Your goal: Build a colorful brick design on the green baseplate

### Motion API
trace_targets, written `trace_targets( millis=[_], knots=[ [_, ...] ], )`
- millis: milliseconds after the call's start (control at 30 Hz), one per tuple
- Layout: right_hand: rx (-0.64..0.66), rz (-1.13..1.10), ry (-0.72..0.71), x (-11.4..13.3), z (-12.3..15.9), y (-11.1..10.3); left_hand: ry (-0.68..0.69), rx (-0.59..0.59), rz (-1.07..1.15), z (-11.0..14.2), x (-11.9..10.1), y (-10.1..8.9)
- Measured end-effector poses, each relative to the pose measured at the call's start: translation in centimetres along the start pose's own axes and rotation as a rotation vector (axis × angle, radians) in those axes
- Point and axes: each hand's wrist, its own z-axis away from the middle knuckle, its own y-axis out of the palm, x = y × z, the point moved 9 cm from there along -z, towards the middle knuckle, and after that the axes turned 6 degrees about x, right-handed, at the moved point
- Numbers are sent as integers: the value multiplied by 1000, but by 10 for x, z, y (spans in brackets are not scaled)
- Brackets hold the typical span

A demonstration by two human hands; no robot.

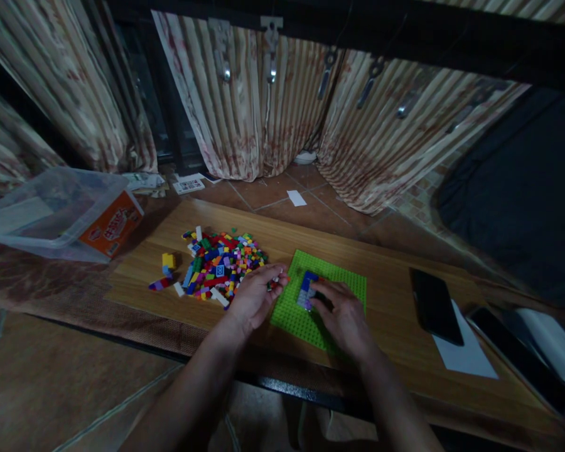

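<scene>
On the wooden board, a green studded baseplate (pixel 294 319) carries a small group of blue, grey and purple building bricks (pixel 306 292). The thumb and fingers of my right hand (pixel 343 314) close around the right side of this group; the piece between the fingertips is partly hidden. Over the baseplate's left edge, my left hand (pixel 257 295) is curled around several small building bricks, with white, red and orange bits showing at the fingertips. Just left of that hand spreads a pile of loose, many-coloured bricks (pixel 220 271).
A clear plastic bin (pixel 61 242) with an orange label stands at the left. Some bricks, including a yellow one (pixel 168 260), lie apart from the pile. To the right, a black phone (pixel 435 304) overlaps white paper (pixel 468 351). Curtains (pixel 258 107) hang behind.
</scene>
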Motion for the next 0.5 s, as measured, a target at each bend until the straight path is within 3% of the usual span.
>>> trace_targets(
  millis=[500],
  knots=[
    [48,235,-100,12,-2,5,-9,-5,-16,1,0,0]
  ],
)
